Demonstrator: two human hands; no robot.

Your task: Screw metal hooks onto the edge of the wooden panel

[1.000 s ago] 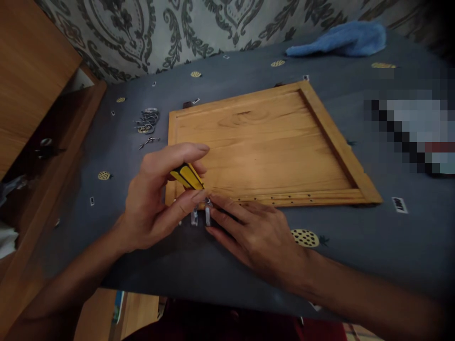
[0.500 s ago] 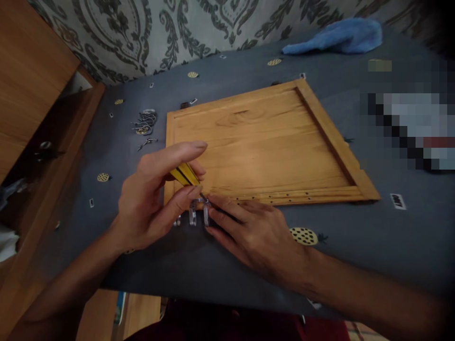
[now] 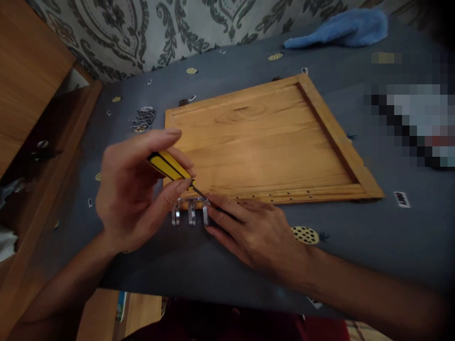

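My left hand (image 3: 133, 184) is closed round the black-and-yellow handle of a screwdriver (image 3: 172, 168), its index finger raised off the handle. The shaft slants down to the right, and its tip meets the base of a metal hook (image 3: 205, 215) on the near edge of a framed wooden panel (image 3: 256, 147). Fingers of my right hand (image 3: 261, 232) pinch that hook against the edge from the right. Two more metal hooks (image 3: 192, 215) stick out from the same edge, to its left. Small dark holes run along the near rail, right of my fingers.
A small heap of metal hooks (image 3: 145, 116) lies beyond my left hand on the dark tablecloth (image 3: 227, 274). A blue cloth (image 3: 343, 31) rests at the back by the patterned wall. On the right is a blurred-out object (image 3: 419, 113); wooden furniture (image 3: 83, 113) stands left.
My left hand has shifted left and slightly up along the screwdriver, whose handle now leans lower and shows more. My right hand stays at the same hook. The view has tilted slightly.
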